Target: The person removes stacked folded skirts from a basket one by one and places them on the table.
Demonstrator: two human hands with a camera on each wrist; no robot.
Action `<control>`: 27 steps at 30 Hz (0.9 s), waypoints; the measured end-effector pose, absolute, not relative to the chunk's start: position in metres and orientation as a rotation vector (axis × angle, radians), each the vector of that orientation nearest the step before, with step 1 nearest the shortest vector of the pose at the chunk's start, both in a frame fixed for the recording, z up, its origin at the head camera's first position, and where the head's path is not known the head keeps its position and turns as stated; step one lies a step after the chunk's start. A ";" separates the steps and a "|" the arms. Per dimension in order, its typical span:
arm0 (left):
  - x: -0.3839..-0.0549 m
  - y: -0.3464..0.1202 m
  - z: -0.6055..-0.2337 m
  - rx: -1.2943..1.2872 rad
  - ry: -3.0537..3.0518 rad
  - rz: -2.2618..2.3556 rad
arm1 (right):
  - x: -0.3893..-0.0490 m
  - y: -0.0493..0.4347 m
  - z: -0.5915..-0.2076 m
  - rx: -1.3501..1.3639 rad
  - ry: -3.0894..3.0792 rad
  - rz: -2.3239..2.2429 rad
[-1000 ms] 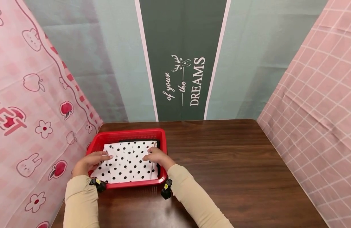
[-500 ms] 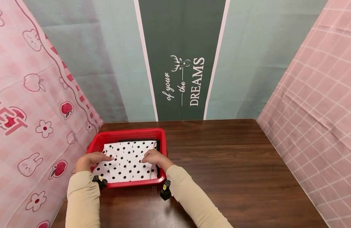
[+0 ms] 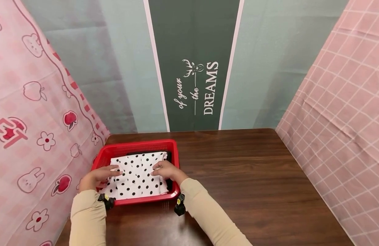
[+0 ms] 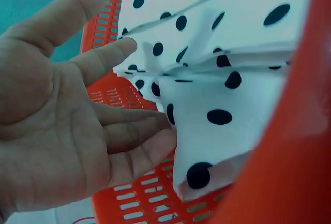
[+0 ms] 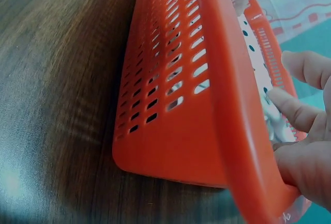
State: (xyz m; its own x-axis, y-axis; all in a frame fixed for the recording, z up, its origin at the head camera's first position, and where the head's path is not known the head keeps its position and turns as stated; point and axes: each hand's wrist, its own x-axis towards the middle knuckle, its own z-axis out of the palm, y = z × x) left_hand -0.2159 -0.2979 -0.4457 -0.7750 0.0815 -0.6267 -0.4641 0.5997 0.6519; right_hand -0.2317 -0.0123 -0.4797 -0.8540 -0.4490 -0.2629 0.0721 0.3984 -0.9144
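Observation:
A folded white cloth with black polka dots [image 3: 137, 177] lies in a red plastic basket [image 3: 146, 199]. My left hand [image 3: 98, 177] reaches over the basket's left side. In the left wrist view its lower fingers [image 4: 137, 157] are at the cloth's edge, thumb and index finger spread apart. My right hand [image 3: 168, 170] comes in over the right rim, its fingertips over the cloth's right part. The right wrist view shows an extended index finger [image 5: 292, 107] at the cloth, with the other fingers partly hidden behind the rim.
Dark folded fabric [image 3: 169, 181] shows under the cloth at the back and right. The basket stands on the left of a brown wooden table [image 3: 238, 177]. Printed pink curtains [image 3: 32, 112] hang at the left, and a green panel with lettering [image 3: 194, 34] at the back.
Both hands stay over the cloth and shift slightly, the right a little inward. The cloth's right edge has moved slightly left, and its creases look a bit different.

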 end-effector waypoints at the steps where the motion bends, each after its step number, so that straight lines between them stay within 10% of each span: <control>1: -0.217 -0.298 -0.446 -0.286 2.217 1.125 | -0.232 -0.012 -0.480 -0.336 2.181 -1.462; 27: -0.218 -0.308 -0.452 -0.277 2.108 1.261 | -0.239 -0.006 -0.479 -0.280 1.919 -1.566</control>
